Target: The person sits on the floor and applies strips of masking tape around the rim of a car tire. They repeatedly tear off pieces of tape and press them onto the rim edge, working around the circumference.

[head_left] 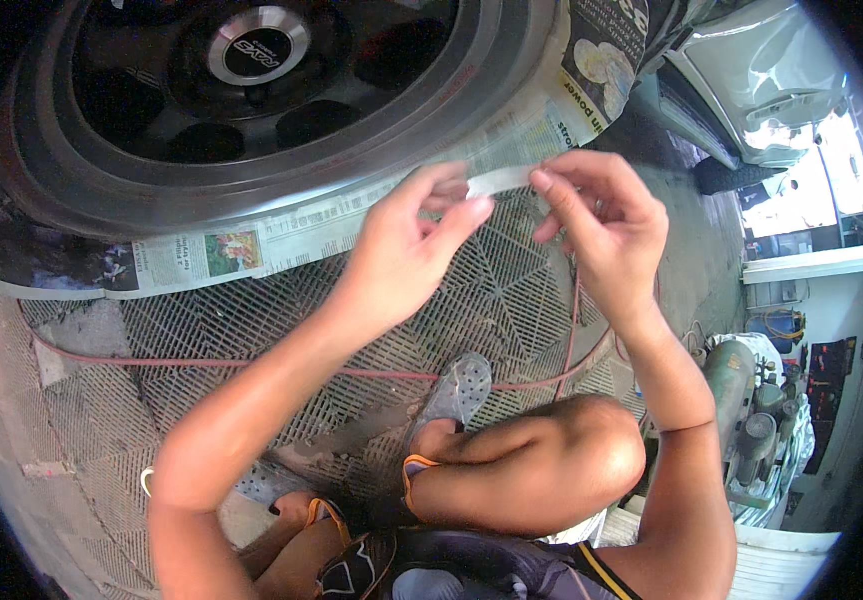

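A short strip of whitish tape [500, 181] stretches between my two hands, just in front of the wheel. My left hand [419, 225] pinches its left end between thumb and fingers, slightly blurred. At the other end, my right hand [601, 210] grips the strip between thumb and forefinger, its other fingers curled. Beyond them stands a car wheel with a dark rim [341, 165] and a silver-ringed centre cap [258, 47]. Sheets of newspaper [301, 235] cover the tyre around the rim, running beneath and behind my hands.
A red hose [351, 372] runs across the grooved floor tiles [511, 320] near my sandalled foot [459, 390]. At the right stand a green compressor tank [736, 385] and a white shelf [811, 263]. A silver vehicle [766, 70] is at the upper right.
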A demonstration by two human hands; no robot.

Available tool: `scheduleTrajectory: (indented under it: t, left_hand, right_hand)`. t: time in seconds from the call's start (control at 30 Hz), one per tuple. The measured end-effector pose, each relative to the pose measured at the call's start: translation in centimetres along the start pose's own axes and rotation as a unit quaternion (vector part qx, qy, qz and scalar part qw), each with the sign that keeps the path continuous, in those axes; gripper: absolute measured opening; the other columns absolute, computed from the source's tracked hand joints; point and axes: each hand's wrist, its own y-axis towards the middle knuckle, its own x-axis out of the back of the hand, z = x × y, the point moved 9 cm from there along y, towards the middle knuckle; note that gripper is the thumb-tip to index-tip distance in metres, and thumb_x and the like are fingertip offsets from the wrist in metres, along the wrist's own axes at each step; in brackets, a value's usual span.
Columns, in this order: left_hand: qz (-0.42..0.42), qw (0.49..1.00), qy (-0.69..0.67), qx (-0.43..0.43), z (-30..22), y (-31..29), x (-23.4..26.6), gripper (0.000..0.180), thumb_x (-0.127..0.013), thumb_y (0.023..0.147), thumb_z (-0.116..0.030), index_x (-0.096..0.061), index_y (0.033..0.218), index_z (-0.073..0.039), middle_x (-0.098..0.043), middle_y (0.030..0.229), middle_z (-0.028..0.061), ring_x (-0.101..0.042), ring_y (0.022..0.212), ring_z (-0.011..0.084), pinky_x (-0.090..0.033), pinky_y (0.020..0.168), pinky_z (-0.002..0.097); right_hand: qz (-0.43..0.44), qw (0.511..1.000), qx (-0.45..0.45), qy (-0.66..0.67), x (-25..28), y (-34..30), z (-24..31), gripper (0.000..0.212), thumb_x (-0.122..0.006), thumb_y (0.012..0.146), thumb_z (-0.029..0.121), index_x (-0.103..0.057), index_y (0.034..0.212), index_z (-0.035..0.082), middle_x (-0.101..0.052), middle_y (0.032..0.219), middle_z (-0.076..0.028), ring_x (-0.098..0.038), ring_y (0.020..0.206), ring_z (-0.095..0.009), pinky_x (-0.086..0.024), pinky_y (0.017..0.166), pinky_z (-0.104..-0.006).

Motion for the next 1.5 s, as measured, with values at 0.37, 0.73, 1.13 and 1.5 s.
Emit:
scheduleTrajectory:
  t: [0.37, 0.73, 1.13, 1.5]
  left_hand:
    - [-0.103, 0.974, 0.161, -0.124, -6.9, 3.0, 6.2, 0.015, -0.076, 0.093, -0.012, -0.079, 0.102, 0.001, -0.075, 0.09, 0.0031, -0.064, 0.082, 0.0069, -0.05, 0.074, 0.0241]
    - [-0.01, 0.774, 0.541, -0.33, -17.6, 5.8, 4.1, 0.014, -0.074, 0.091, -0.006, -0.078, 0.103, -0.002, -0.075, 0.09, 0.0075, -0.07, 0.081, 0.0152, -0.052, 0.072, 0.0267]
    - [0.123, 0.683, 0.611, -0.38, -15.7, 8.4, -3.4, 0.015, -0.076, 0.083, -0.002, -0.078, 0.098, -0.004, -0.071, 0.085, 0.0121, -0.071, 0.079, 0.0296, -0.055, 0.073, 0.0372]
    - [0.032, 0.579, 0.58, -0.572, -17.1, 7.6, -4.1, 0.02, -0.08, 0.083, -0.003, -0.077, 0.103, -0.007, -0.073, 0.087, 0.0104, -0.07, 0.073, 0.0251, -0.055, 0.069, 0.0332]
  right_hand:
    - [-0.035, 0.975, 0.018, 0.218, -3.8, 2.7, -0.7, 0.016, -0.077, 0.094, 0.008, -0.07, 0.104, -0.002, -0.076, 0.098, -0.009, -0.071, 0.071, -0.01, -0.056, 0.063, -0.0226]
    - [-0.341, 0.843, -0.035, 0.413, -7.1, -1.4, -6.5, 0.074, -0.089, 0.082, 0.013, -0.051, 0.143, -0.005, -0.068, 0.129, -0.025, -0.074, 0.076, -0.014, -0.054, 0.055, -0.0184]
    - [-0.433, 0.855, 0.026, 0.286, -5.9, 1.4, -7.4, 0.011, -0.078, 0.087, -0.002, -0.077, 0.098, -0.001, -0.076, 0.092, -0.013, -0.073, 0.074, -0.017, -0.057, 0.064, -0.028]
    - [-0.558, 0.773, 0.031, 0.3, -7.0, 2.7, -7.7, 0.013, -0.08, 0.084, -0.002, -0.074, 0.096, 0.0, -0.076, 0.086, -0.013, -0.074, 0.069, -0.021, -0.057, 0.063, -0.0316]
